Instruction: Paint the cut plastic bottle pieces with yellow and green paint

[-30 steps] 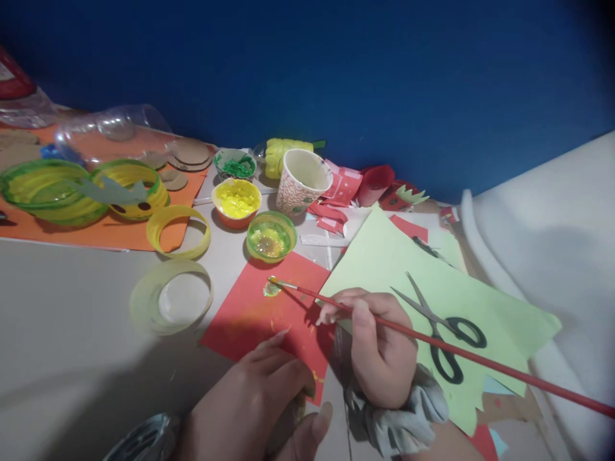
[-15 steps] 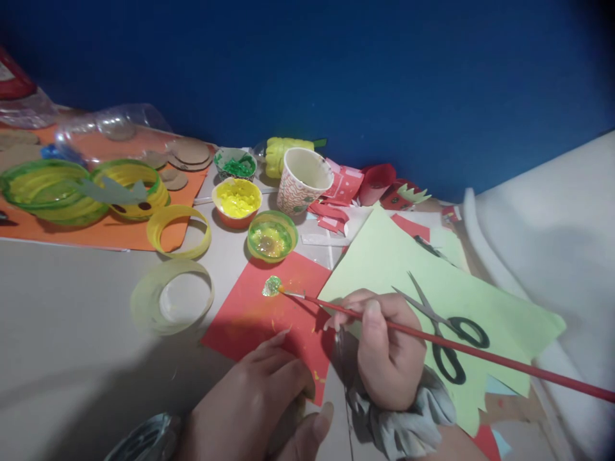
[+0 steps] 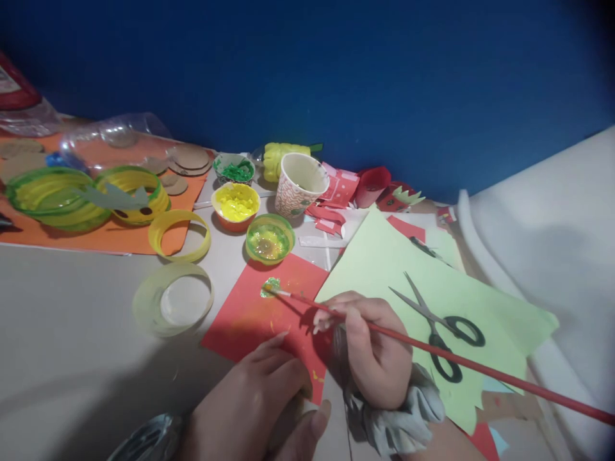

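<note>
My right hand [image 3: 369, 349] pinches a long red paintbrush [image 3: 432, 352]. The brush tip touches a small green glittery leaf shape [image 3: 270, 287] lying on a red paper sheet [image 3: 259, 314]. My left hand [image 3: 254, 403] rests at the near edge of that red sheet, with its fingers curled around a small object I cannot make out. A grey scrunchie [image 3: 398, 416] sits on my right wrist. Just beyond the red sheet stands a green cup of glittery paint [image 3: 270, 239].
Scissors [image 3: 435, 330] lie on a light green paper [image 3: 384, 262] to the right. A yellow paint cup [image 3: 236, 203], a green paint cup [image 3: 234, 168] and a paper cup [image 3: 296, 184] stand behind. Yellow plastic rings [image 3: 179, 234] and green bowls [image 3: 48, 195] sit left on orange paper.
The brush tip pulled slightly off the green leaf shape, then returned onto it. My right hand shifted a little left. My left hand stayed put.
</note>
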Demonstrator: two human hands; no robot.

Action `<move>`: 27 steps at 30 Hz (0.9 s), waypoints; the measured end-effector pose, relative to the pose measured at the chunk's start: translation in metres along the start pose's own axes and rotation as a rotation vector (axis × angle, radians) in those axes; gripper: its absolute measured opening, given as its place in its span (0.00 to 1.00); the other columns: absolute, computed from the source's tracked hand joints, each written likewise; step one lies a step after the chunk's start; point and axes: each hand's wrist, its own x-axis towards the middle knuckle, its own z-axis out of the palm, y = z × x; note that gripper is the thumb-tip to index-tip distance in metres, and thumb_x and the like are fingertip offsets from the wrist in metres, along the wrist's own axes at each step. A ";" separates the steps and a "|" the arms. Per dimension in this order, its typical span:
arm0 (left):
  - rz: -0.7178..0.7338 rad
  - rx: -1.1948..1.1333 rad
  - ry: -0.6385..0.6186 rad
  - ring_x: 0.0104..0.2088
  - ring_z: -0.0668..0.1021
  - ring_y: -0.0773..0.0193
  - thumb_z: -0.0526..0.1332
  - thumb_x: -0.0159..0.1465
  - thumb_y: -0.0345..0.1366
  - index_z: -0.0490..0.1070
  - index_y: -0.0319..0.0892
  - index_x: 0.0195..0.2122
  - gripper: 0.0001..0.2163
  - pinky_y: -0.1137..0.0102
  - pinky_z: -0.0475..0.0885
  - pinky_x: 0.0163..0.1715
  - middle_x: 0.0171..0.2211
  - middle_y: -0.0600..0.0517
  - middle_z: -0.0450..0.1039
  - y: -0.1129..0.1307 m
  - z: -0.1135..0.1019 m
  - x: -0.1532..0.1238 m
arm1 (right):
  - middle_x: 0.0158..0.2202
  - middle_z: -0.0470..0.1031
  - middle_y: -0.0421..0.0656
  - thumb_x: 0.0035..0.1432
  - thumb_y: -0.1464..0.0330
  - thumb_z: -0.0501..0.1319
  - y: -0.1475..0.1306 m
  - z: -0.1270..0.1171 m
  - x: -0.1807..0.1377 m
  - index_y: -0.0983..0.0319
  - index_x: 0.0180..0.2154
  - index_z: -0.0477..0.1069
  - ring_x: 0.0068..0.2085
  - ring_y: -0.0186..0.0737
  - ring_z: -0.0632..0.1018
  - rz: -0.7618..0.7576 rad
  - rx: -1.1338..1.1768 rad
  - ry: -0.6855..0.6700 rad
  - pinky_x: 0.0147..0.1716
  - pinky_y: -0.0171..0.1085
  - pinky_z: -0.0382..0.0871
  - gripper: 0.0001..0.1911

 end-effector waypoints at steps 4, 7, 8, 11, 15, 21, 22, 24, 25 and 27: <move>-0.018 -0.016 -0.032 0.36 0.77 0.65 0.55 0.66 0.32 0.68 0.41 0.31 0.06 0.70 0.70 0.50 0.32 0.52 0.74 -0.002 0.002 0.002 | 0.30 0.72 0.39 0.69 0.73 0.51 0.000 0.000 0.000 0.57 0.39 0.68 0.31 0.36 0.77 0.020 0.015 0.014 0.31 0.38 0.72 0.09; 0.031 -0.011 0.034 0.37 0.77 0.63 0.54 0.66 0.34 0.67 0.42 0.30 0.07 0.71 0.71 0.45 0.31 0.51 0.75 -0.007 0.009 0.003 | 0.34 0.74 0.40 0.68 0.73 0.52 0.000 0.000 -0.001 0.57 0.41 0.69 0.33 0.36 0.78 0.042 -0.007 -0.017 0.32 0.36 0.73 0.09; 0.060 -0.006 0.058 0.36 0.78 0.63 0.54 0.65 0.34 0.67 0.42 0.29 0.08 0.72 0.72 0.42 0.30 0.51 0.75 -0.009 0.010 0.003 | 0.35 0.75 0.41 0.68 0.73 0.52 0.000 0.000 0.000 0.57 0.41 0.69 0.33 0.35 0.78 0.061 -0.027 0.010 0.32 0.36 0.73 0.09; 0.097 0.049 0.114 0.32 0.78 0.63 0.56 0.64 0.35 0.68 0.42 0.29 0.07 0.73 0.72 0.34 0.29 0.51 0.76 -0.012 0.012 0.002 | 0.33 0.74 0.40 0.69 0.73 0.50 -0.001 0.000 0.001 0.58 0.38 0.68 0.32 0.34 0.77 0.072 -0.040 0.033 0.32 0.35 0.72 0.10; 0.047 0.056 0.089 0.31 0.77 0.66 0.59 0.63 0.34 0.68 0.42 0.31 0.04 0.76 0.70 0.32 0.31 0.53 0.76 -0.012 0.008 -0.001 | 0.32 0.74 0.40 0.69 0.72 0.51 -0.002 0.001 0.002 0.58 0.38 0.68 0.35 0.36 0.77 0.023 -0.069 -0.024 0.34 0.35 0.71 0.09; -0.008 0.051 0.170 0.25 0.74 0.68 0.58 0.59 0.31 0.63 0.43 0.24 0.07 0.75 0.72 0.35 0.24 0.56 0.72 -0.013 0.017 0.001 | 0.29 0.72 0.40 0.69 0.70 0.50 0.001 0.002 -0.001 0.59 0.35 0.68 0.32 0.36 0.75 0.048 -0.037 0.008 0.32 0.35 0.69 0.11; -0.017 0.059 0.184 0.25 0.74 0.67 0.57 0.58 0.31 0.63 0.43 0.23 0.07 0.75 0.73 0.36 0.24 0.56 0.72 -0.013 0.019 0.002 | 0.30 0.72 0.40 0.69 0.70 0.51 0.001 0.002 -0.002 0.59 0.36 0.68 0.33 0.37 0.75 0.042 -0.043 -0.007 0.32 0.36 0.69 0.10; -0.019 0.062 0.199 0.25 0.74 0.67 0.57 0.58 0.30 0.63 0.43 0.23 0.07 0.74 0.74 0.38 0.23 0.56 0.72 -0.013 0.022 0.003 | 0.31 0.73 0.41 0.69 0.70 0.51 0.002 0.002 -0.002 0.59 0.36 0.69 0.33 0.37 0.75 0.044 -0.087 0.026 0.33 0.36 0.70 0.09; -0.009 0.061 0.198 0.25 0.74 0.67 0.57 0.59 0.31 0.64 0.43 0.24 0.07 0.74 0.74 0.38 0.23 0.56 0.72 -0.014 0.022 0.004 | 0.30 0.73 0.41 0.69 0.70 0.51 0.002 0.002 -0.003 0.59 0.36 0.68 0.33 0.36 0.75 0.053 -0.098 0.062 0.33 0.36 0.69 0.10; 0.021 0.070 0.188 0.25 0.74 0.67 0.57 0.60 0.32 0.65 0.43 0.25 0.06 0.73 0.74 0.40 0.24 0.56 0.73 -0.014 0.020 0.003 | 0.29 0.72 0.40 0.69 0.70 0.51 0.002 0.002 -0.003 0.59 0.34 0.67 0.30 0.36 0.74 0.067 -0.071 0.067 0.30 0.36 0.68 0.11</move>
